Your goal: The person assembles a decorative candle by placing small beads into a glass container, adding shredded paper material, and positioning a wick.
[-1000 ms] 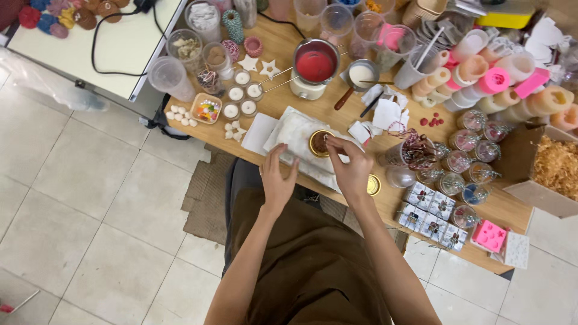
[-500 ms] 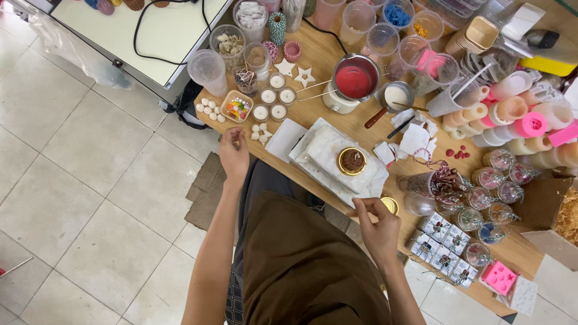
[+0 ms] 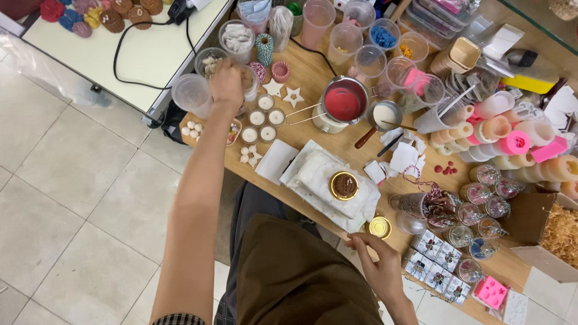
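Neither grip reads cleanly from up here. We see the left hand (image 3: pixel 226 81) stretched to the upper left of the frame, its back turned to us and its fingers curled down among the clear plastic cups (image 3: pixel 191 93); the fingertips are hidden beneath the knuckles, so we cannot tell whether they clasp a cup or only touch one. Just beside it lie small round white candles (image 3: pixel 262 118) and two white star shapes (image 3: pixel 283 92).

We find the right hand (image 3: pixel 378 265) low and right of centre, at the near edge of the wooden counter (image 3: pixel 313 78). Its thumb and forefinger are pinched together, but whatever lies between them is too small to make out. Just above it sits a small gold tin lid (image 3: pixel 380 227), near but apart from the fingers.

Between the two hands, a gold-rimmed tin with a dark filling (image 3: pixel 344 185) rests on a crumpled white cloth (image 3: pixel 313 177). Further up the frame stands a metal pitcher of red wax (image 3: pixel 343 102).

Much of the right side is crowded with pink and cream moulds, small jars and a cardboard box, partly cut off by the frame edge. Our own brown clothing hides the counter's near edge at the bottom centre.
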